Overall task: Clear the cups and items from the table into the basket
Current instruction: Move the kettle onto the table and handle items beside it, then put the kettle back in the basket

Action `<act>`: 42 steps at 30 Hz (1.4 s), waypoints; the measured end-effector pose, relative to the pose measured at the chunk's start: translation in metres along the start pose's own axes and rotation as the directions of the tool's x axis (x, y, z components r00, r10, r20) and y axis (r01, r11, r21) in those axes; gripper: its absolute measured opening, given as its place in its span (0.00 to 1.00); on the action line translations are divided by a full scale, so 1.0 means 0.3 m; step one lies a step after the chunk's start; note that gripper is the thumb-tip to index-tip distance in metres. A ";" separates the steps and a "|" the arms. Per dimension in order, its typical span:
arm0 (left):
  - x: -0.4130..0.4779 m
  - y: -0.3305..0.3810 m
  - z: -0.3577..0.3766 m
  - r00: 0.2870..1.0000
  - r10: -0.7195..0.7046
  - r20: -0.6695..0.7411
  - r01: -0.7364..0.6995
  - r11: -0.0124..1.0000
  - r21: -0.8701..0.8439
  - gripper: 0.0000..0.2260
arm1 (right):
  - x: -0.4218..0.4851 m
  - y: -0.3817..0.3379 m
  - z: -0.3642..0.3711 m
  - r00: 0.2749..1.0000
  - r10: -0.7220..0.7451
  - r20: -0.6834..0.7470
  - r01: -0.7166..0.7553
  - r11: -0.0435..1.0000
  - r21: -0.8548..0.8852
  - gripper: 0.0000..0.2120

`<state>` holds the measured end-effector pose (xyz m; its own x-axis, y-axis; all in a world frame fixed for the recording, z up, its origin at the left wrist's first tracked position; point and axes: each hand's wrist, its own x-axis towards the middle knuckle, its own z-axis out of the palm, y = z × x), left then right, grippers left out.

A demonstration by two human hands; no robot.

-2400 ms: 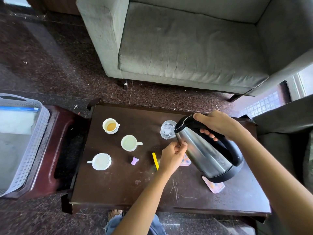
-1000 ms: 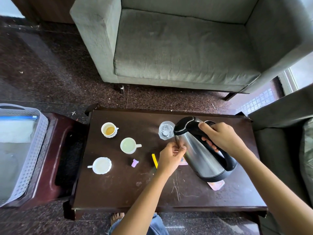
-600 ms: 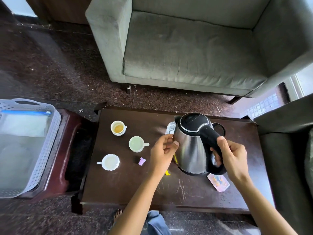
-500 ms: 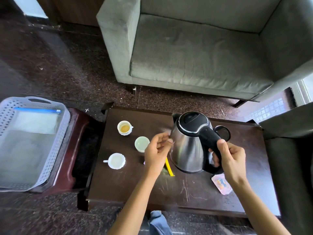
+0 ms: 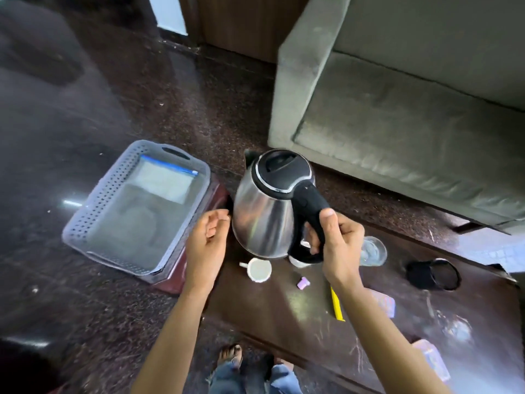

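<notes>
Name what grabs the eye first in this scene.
The shiny steel kettle with black lid dominates the centre, gripped by its handle in the right hand, the left hand open beside it. Left of it sits the grey perforated plastic basket; a white cup stands on the dark wooden table.

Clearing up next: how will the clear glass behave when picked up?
The clear glass looks rigid but breakable, so likely needs a gentle set-down. Its smooth wall may be slippery. It stands upright on the table, so probably won't roll unless tipped.
</notes>
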<state>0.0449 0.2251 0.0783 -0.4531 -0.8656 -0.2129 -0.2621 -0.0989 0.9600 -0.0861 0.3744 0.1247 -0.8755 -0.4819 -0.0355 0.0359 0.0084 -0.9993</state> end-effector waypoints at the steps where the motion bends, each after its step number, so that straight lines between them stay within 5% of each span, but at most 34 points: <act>1: 0.015 -0.003 -0.042 0.999 -0.011 -0.031 0.011 1.000 -0.004 0.07 | 0.010 -0.002 0.051 1.000 -0.015 0.018 0.014 1.000 0.015 0.32; 7: 0.094 -0.030 -0.290 0.979 -0.068 -0.190 0.059 0.997 -0.053 0.04 | 0.059 0.010 0.359 0.989 -0.055 0.135 0.046 0.997 0.066 0.31; 20: 0.178 -0.168 -0.588 0.942 -0.143 -0.303 0.135 0.990 -0.048 0.06 | 0.090 0.228 0.836 0.942 -0.076 0.326 0.072 0.997 0.025 0.29; 42: 0.194 -0.378 -0.644 0.922 -0.244 -0.299 0.239 0.970 -0.053 0.07 | 0.060 0.533 1.064 0.915 -0.006 0.403 0.033 0.998 -0.062 0.24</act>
<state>0.2129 0.0911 -0.0078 -0.0990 -0.9213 -0.3760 -0.3174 -0.3289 0.8894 0.0575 0.0873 -0.0325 -0.6077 -0.7939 -0.0227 -0.0233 0.0464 -0.9987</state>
